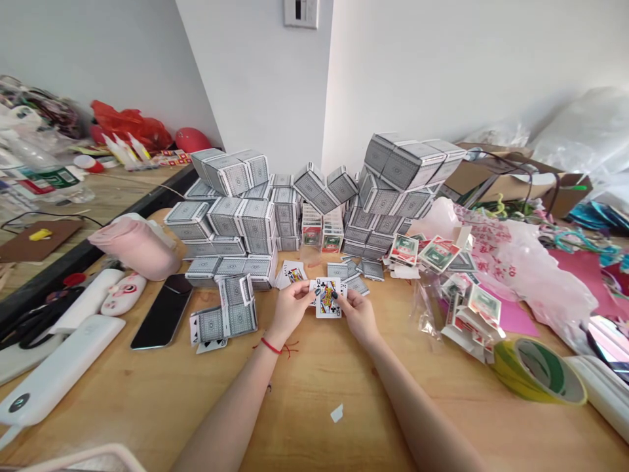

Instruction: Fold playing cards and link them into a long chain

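Between both hands, near the middle of the table, are a few playing cards (327, 300), face up with a queen of clubs on top. My left hand (293, 305) pinches their left edge, thumb on the face. My right hand (358, 316) holds the right edge the same way, where a king peeks out behind. Just beyond lie loose cards, face down (361, 286); more face-up cards (291, 273) lie by my left fingers. Blocks of grey-backed cards (236, 223) are stacked at the back left, and others (398, 170) at the back right.
Left of the stacks lie a black phone (164, 311) and a white elongated device (61, 370). Opened card boxes (474, 314), crumpled plastic (496, 242) and a yellow tape roll (538, 369) lie on the right. A folded card piece (226, 314) sits at front left; a paper scrap (337, 413) lies nearer.
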Action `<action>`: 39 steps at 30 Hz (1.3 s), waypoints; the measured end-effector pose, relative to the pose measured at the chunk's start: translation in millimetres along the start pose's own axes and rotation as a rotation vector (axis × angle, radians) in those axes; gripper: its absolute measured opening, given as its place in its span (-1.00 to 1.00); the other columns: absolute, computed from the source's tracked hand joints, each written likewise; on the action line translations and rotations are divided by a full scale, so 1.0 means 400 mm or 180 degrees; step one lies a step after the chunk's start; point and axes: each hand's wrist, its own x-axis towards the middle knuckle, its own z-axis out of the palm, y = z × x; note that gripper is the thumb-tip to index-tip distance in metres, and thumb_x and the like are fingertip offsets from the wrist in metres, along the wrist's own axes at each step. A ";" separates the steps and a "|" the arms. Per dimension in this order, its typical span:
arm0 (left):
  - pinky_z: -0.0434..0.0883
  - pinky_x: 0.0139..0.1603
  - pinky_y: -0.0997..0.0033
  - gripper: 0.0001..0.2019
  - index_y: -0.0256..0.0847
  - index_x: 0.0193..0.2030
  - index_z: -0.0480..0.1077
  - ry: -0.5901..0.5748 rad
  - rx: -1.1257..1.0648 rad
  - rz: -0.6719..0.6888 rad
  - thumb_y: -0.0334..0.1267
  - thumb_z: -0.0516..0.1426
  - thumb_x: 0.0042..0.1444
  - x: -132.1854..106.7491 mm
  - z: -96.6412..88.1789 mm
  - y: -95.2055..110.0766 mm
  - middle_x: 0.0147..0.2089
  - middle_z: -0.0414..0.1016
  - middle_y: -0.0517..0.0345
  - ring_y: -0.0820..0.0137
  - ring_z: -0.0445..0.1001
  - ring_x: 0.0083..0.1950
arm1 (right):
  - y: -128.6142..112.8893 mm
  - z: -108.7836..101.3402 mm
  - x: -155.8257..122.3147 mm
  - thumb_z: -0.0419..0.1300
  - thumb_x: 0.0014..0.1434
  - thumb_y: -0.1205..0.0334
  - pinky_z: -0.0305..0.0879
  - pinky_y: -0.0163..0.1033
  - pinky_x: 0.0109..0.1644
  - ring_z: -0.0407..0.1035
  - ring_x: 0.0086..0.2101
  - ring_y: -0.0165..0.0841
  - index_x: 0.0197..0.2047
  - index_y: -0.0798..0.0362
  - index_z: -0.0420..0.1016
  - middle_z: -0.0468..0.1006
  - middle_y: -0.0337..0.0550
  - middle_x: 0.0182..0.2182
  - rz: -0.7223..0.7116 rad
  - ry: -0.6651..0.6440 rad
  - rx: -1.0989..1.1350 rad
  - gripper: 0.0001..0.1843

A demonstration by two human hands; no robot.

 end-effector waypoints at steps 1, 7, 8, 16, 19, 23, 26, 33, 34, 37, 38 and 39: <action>0.36 -0.31 0.45 -0.74 -0.29 -0.25 0.44 0.0015 -0.0063 -0.0009 -0.27 0.15 -0.13 0.000 0.001 0.001 -0.32 0.50 0.08 0.37 0.44 -0.30 | 0.000 0.000 0.000 0.20 -0.10 -0.05 0.21 -0.32 -0.47 0.29 -0.55 -0.40 -0.49 0.07 0.31 0.43 -0.25 -0.58 0.0001 -0.0011 0.0004 -0.67; 0.25 -0.50 0.52 -0.83 -0.30 -0.47 0.43 0.0084 0.0199 -0.0070 -0.22 0.14 -0.13 -0.003 -0.001 0.007 -0.51 0.43 0.16 0.46 0.35 -0.50 | -0.002 0.003 -0.003 0.19 -0.13 -0.08 0.18 -0.32 -0.50 0.26 -0.58 -0.40 -0.52 0.06 0.30 0.40 -0.26 -0.62 0.0010 0.0034 -0.0075 -0.64; 0.21 -0.54 0.53 -0.83 -0.30 -0.50 0.42 0.0103 0.0257 -0.0078 -0.20 0.14 -0.13 -0.004 -0.001 0.008 -0.57 0.39 0.20 0.49 0.31 -0.54 | -0.004 0.003 -0.004 0.19 -0.13 -0.09 0.16 -0.33 -0.52 0.24 -0.59 -0.41 -0.52 0.06 0.30 0.39 -0.26 -0.64 -0.0007 0.0053 -0.0112 -0.64; 0.15 -0.53 0.53 -0.78 -0.29 -0.52 0.41 0.0068 0.0340 -0.0122 -0.14 0.13 -0.12 -0.005 -0.003 0.014 -0.58 0.33 0.23 0.50 0.24 -0.54 | -0.018 0.005 -0.007 0.19 -0.13 -0.13 0.17 -0.31 -0.54 0.26 -0.58 -0.37 -0.56 0.05 0.31 0.37 -0.27 -0.68 -0.0089 0.0112 -0.0338 -0.61; 0.16 -0.52 0.51 -0.79 -0.28 -0.53 0.42 0.0067 0.0323 -0.0139 -0.15 0.14 -0.12 -0.005 -0.003 0.017 -0.58 0.34 0.20 0.48 0.25 -0.55 | -0.013 0.003 -0.005 0.20 -0.16 -0.14 0.23 -0.29 -0.51 0.33 -0.54 -0.34 -0.47 0.06 0.36 0.45 -0.22 -0.60 0.0055 0.0002 -0.0091 -0.59; 0.16 -0.51 0.50 -0.80 -0.27 -0.54 0.41 -0.0025 0.0365 -0.0055 -0.17 0.12 -0.10 -0.009 -0.001 0.022 -0.58 0.33 0.20 0.48 0.24 -0.54 | -0.007 -0.002 -0.002 0.24 -0.17 -0.09 0.29 -0.25 -0.44 0.39 -0.48 -0.29 -0.35 0.09 0.39 0.53 -0.14 -0.47 0.0197 -0.0233 0.0293 -0.57; 0.15 -0.51 0.50 -0.80 -0.27 -0.55 0.41 -0.0097 0.0396 -0.0032 -0.17 0.12 -0.09 -0.011 0.000 0.024 -0.60 0.31 0.22 0.49 0.22 -0.55 | -0.003 -0.005 -0.001 0.25 -0.15 -0.05 0.29 -0.25 -0.42 0.39 -0.50 -0.31 -0.42 0.08 0.38 0.53 -0.17 -0.50 0.0169 -0.0288 0.0350 -0.64; 0.15 -0.51 0.54 -0.80 -0.28 -0.56 0.39 -0.0216 0.0353 -0.0102 -0.18 0.11 -0.09 -0.008 -0.006 0.025 -0.59 0.31 0.24 0.51 0.22 -0.54 | 0.005 -0.008 0.000 0.23 -0.17 -0.13 0.29 -0.25 -0.42 0.39 -0.51 -0.31 -0.45 0.09 0.37 0.53 -0.17 -0.52 0.0135 -0.0243 0.0247 -0.58; 0.15 -0.52 0.54 -0.80 -0.28 -0.55 0.39 -0.0221 0.0351 -0.0109 -0.17 0.11 -0.09 -0.008 -0.007 0.025 -0.58 0.32 0.24 0.51 0.23 -0.54 | 0.004 -0.007 0.000 0.23 -0.18 -0.14 0.30 -0.24 -0.42 0.39 -0.51 -0.31 -0.45 0.09 0.37 0.53 -0.17 -0.52 0.0142 -0.0229 0.0212 -0.57; 0.17 -0.50 0.54 -0.81 -0.28 -0.54 0.40 -0.0209 0.0308 -0.0104 -0.18 0.12 -0.09 -0.009 -0.006 0.025 -0.56 0.35 0.22 0.50 0.26 -0.52 | 0.001 -0.006 -0.001 0.22 -0.18 -0.16 0.30 -0.24 -0.43 0.39 -0.51 -0.30 -0.47 0.08 0.36 0.52 -0.17 -0.53 0.0153 -0.0220 0.0187 -0.56; 0.18 -0.50 0.54 -0.81 -0.28 -0.53 0.41 -0.0205 0.0277 -0.0111 -0.19 0.12 -0.10 -0.009 -0.006 0.025 -0.55 0.36 0.22 0.50 0.27 -0.52 | 0.000 -0.005 -0.002 0.23 -0.19 -0.15 0.30 -0.24 -0.43 0.39 -0.52 -0.30 -0.48 0.08 0.36 0.52 -0.17 -0.53 0.0147 -0.0223 0.0184 -0.57; 0.20 -0.49 0.54 -0.82 -0.28 -0.53 0.41 -0.0205 0.0245 -0.0129 -0.19 0.13 -0.10 -0.009 -0.005 0.025 -0.54 0.38 0.21 0.50 0.28 -0.51 | 0.000 -0.005 -0.002 0.23 -0.19 -0.15 0.30 -0.23 -0.42 0.39 -0.51 -0.30 -0.48 0.07 0.36 0.53 -0.17 -0.53 0.0135 -0.0227 0.0174 -0.57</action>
